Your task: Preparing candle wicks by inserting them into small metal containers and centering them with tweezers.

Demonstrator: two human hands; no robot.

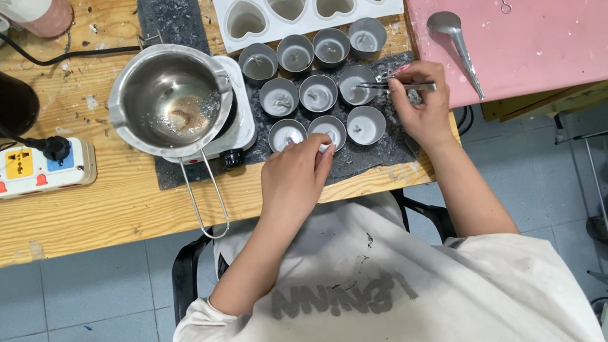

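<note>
Metal tweezers (pixel 400 85) pinched in right hand (pixel 420 108), long axis level, tips toward left hand (pixel 295 176). Left fingers closed around front-row cup (pixel 329 131); grey cups (pixel 317 91) just beyond both hands, nearer the right. Steel pot (pixel 171 98) farther left.

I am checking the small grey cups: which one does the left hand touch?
The left hand touches the middle cup of the front row; the other cups stand untouched.

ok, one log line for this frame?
left hand: on front-row cup | right hand: holds tweezers | melting pot: on hotplate
</note>
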